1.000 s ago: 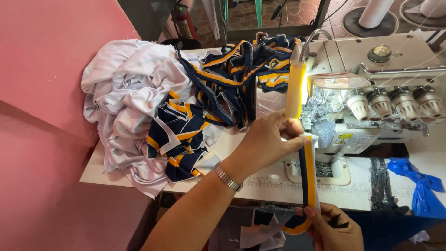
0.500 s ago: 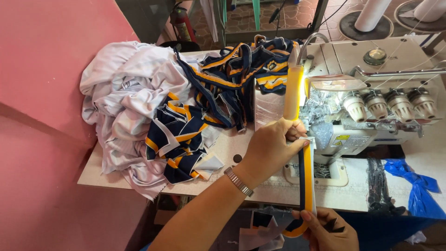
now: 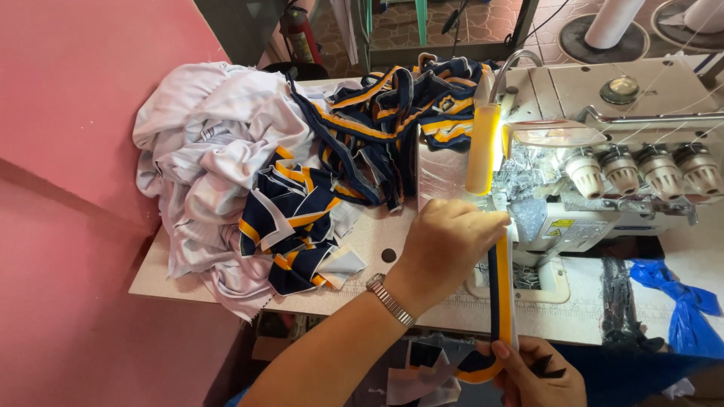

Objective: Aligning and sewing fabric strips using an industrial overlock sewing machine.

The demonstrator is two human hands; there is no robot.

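Nearest the camera, at the bottom edge: right hand [image 3: 541,373] pinching the lower end of a long navy and yellow striped fabric strip [image 3: 500,290], fingers [image 3: 501,351] closed on it where it is curling under. Just above, running straight up from that grip: same strip stretching taut across the front of the pale worktop [image 3: 362,249] toward the machine. At the strip's upper end: left hand [image 3: 449,241], with a metal wristwatch [image 3: 390,299] on the wrist, lying over it with fingers curled shut around the strip, pressing it beside the grey industrial overlock sewing machine [image 3: 603,151]. Directly over that hand: glowing yellow tube lamp [image 3: 483,147] hanging on a bent metal neck. Along the machine's front: row of round tension knobs [image 3: 641,169]. Low on the right: blue plastic bag [image 3: 682,305] hanging off the edge. Left of the hands: loose navy, yellow and white collar pieces [image 3: 294,226] lying on the worktop, touching a heap of white garments [image 3: 211,173]. Farther back: tangle of matching striped strips [image 3: 392,105] piling against the machine.
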